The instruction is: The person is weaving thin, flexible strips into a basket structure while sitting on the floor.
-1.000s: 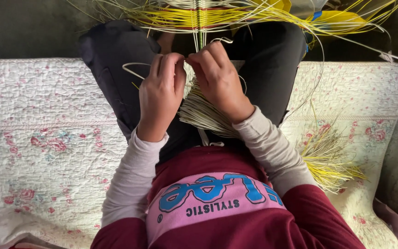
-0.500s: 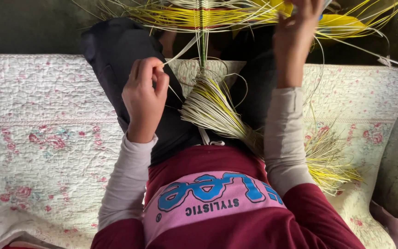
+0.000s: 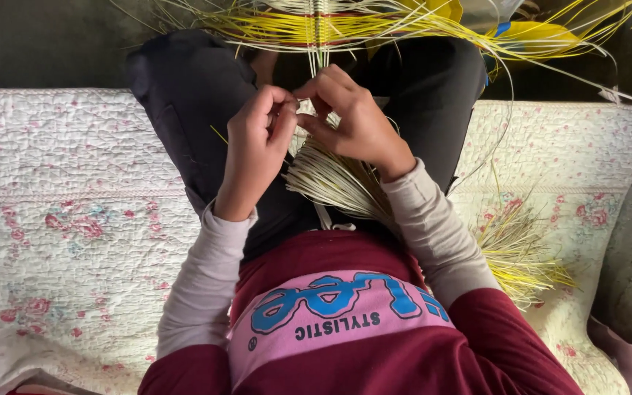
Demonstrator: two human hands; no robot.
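Observation:
I sit on a quilted floral mat [image 3: 74, 219] with my legs in dark trousers stretched forward. A bundle of pale straw strips [image 3: 330, 183] lies across my lap. My left hand [image 3: 257, 143] and my right hand [image 3: 352, 117] meet above it, fingers pinched on thin straw strands. Those strands run up to a woven yellow straw piece [image 3: 316, 22] at the top, with many loose ends fanning sideways.
A loose heap of yellow-green straw [image 3: 521, 256] lies on the mat to my right. A yellow object [image 3: 535, 33] sits at the top right behind the weave. Dark floor borders the mat at the top and right.
My right hand had reached up to the weave at the top right. It has come back down to meet my left hand over the straw bundle.

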